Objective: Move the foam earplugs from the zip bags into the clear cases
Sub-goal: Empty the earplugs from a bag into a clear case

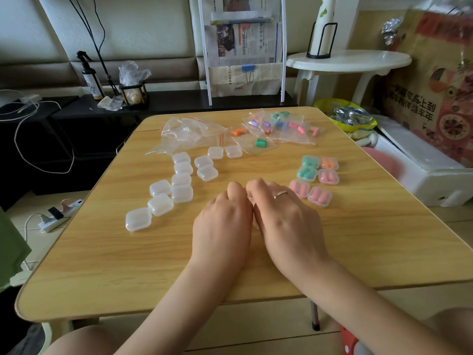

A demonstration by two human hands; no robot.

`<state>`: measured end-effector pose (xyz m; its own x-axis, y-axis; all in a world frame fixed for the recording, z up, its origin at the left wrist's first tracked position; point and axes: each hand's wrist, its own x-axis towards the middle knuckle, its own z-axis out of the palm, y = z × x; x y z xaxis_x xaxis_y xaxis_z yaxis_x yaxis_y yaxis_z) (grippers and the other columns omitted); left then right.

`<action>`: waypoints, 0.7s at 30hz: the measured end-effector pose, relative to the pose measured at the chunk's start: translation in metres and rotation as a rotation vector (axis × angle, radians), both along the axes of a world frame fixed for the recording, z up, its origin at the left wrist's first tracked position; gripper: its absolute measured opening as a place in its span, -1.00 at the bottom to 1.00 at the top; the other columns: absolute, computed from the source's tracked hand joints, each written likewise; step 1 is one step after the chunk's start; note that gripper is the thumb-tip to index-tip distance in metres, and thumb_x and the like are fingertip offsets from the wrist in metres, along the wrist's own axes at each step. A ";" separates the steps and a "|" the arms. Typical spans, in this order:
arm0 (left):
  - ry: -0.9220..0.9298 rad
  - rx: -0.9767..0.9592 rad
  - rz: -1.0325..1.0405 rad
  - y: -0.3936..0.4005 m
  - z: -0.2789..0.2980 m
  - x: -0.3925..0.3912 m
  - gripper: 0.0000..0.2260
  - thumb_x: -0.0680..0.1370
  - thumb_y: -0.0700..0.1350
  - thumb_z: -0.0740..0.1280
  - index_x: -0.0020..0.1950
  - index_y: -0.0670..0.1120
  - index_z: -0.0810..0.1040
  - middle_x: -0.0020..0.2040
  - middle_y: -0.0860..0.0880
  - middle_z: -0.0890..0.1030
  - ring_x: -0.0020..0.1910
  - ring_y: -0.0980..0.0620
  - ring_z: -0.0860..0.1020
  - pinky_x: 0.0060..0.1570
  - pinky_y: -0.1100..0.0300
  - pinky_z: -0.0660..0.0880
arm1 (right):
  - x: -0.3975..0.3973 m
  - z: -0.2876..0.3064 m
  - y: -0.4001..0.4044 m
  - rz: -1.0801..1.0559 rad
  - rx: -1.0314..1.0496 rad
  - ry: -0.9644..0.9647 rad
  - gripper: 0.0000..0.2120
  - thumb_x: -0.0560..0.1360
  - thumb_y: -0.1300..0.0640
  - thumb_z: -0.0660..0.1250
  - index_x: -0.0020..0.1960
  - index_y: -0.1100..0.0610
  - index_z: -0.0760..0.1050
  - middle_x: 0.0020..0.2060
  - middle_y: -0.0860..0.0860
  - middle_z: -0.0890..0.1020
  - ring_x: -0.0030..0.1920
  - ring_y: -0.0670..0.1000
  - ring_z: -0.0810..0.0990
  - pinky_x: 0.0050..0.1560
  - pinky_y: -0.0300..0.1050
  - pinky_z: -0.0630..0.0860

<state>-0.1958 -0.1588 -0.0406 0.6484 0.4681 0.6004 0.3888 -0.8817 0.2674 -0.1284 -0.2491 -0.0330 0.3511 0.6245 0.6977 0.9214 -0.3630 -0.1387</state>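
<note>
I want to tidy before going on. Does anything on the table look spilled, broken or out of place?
Nothing stands out. Filled cases sit grouped at right, empty cases at left, emptied bags and bags of earplugs lie at the far edge. No loose earplugs show on the table.

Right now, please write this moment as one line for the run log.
left hand: curled, contents hidden | right hand: curled, contents hidden | filled cases: six | empty cases: left | full bags: far side
</note>
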 end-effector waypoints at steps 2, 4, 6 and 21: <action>-0.055 -0.045 -0.026 0.002 0.001 -0.002 -0.79 0.42 -0.22 0.27 -0.27 -0.08 0.23 -0.51 0.03 0.22 -0.59 -0.05 0.15 -0.53 0.39 -0.13 | 0.000 0.004 -0.002 -0.053 -0.020 -0.068 -0.78 0.37 0.24 0.19 0.00 0.06 0.42 -0.31 0.03 0.48 -0.32 0.09 0.50 -0.55 -0.21 0.14; -0.104 -0.048 -0.068 0.002 0.004 -0.003 -0.82 0.49 -0.15 0.17 -0.24 -0.06 0.17 -0.46 0.11 0.14 -0.56 -0.04 0.11 -0.55 0.36 -0.10 | 0.001 0.007 -0.004 -0.085 -0.051 -0.076 -0.80 0.34 0.28 0.29 -0.08 0.08 0.55 -0.28 0.05 0.45 -0.33 0.09 0.48 -0.55 -0.25 0.11; -0.135 -0.068 -0.091 0.000 0.007 -0.003 -0.83 0.54 -0.07 0.08 -0.23 -0.05 0.17 -0.46 0.11 0.17 -0.56 -0.08 0.15 -0.56 0.29 -0.03 | 0.003 0.007 -0.007 -0.122 -0.108 -0.027 -0.82 0.28 0.30 0.49 -0.17 0.10 0.60 -0.26 0.07 0.44 -0.31 0.10 0.48 -0.55 -0.28 0.07; -0.422 -0.644 -0.166 -0.003 0.015 0.000 -0.82 0.64 -0.02 0.07 -0.08 -0.04 0.38 -0.29 0.05 0.53 -0.36 0.10 0.53 -0.34 0.05 0.49 | 0.027 0.007 0.000 0.311 0.165 1.112 -0.47 0.29 -0.25 0.38 0.25 -0.34 0.43 0.07 0.07 0.60 -0.19 -0.02 0.57 -0.06 -0.17 0.50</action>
<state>-0.1957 -0.1618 -0.0257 0.5181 0.7246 0.4545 0.0179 -0.5404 0.8412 -0.1010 -0.2492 -0.0257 0.6679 0.7214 0.1829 0.3085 -0.0447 -0.9502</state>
